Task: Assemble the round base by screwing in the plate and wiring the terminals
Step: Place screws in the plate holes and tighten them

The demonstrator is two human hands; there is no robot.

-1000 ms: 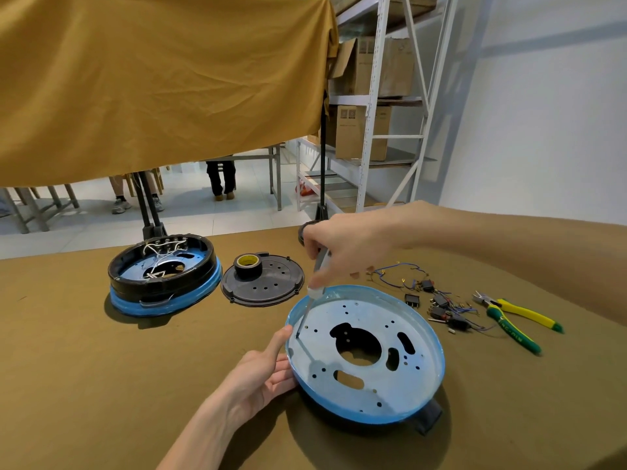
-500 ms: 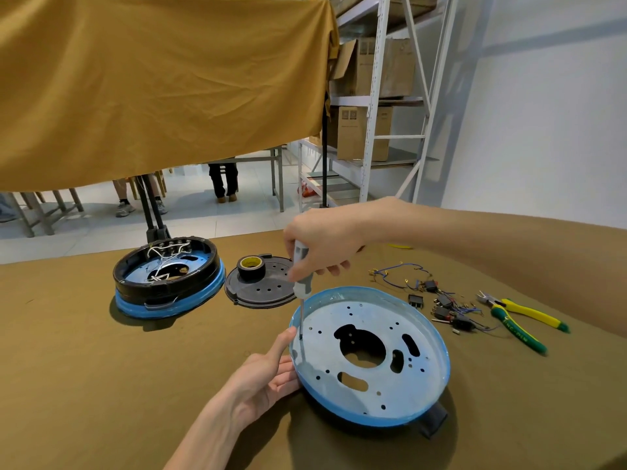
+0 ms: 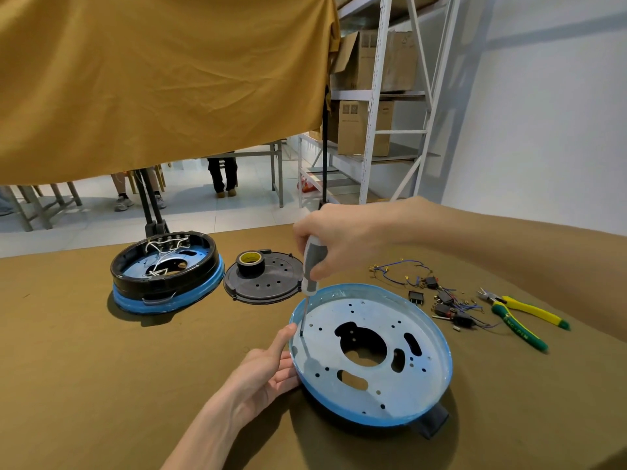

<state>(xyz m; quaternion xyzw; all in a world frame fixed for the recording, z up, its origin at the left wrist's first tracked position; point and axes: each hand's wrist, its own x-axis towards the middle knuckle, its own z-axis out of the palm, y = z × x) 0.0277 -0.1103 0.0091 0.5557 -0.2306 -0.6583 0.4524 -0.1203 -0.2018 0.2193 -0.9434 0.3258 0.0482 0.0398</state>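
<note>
A round blue-rimmed base with a perforated metal plate (image 3: 369, 378) lies on the brown table in front of me. My right hand (image 3: 342, 239) grips a grey-handled screwdriver (image 3: 312, 266) held upright, its tip down on a hole near the plate's left edge. My left hand (image 3: 268, 368) rests against the base's left rim, thumb up on the rim beside the screwdriver tip, fingers straight beneath. A pile of blue wires and black terminals (image 3: 441, 300) lies to the right of the base.
A second base, black with white wires inside (image 3: 166, 269), stands at the back left. Beside it lies a black round cover (image 3: 264, 283) with a tape roll (image 3: 250, 261) on it. Yellow-green pliers (image 3: 522, 317) lie at the right. A hanging ochre cloth and shelves stand behind.
My right hand has brought the screwdriver from a slant to upright and moved left, its tip now on the plate near my left thumb. The left hand has stayed at the rim.
</note>
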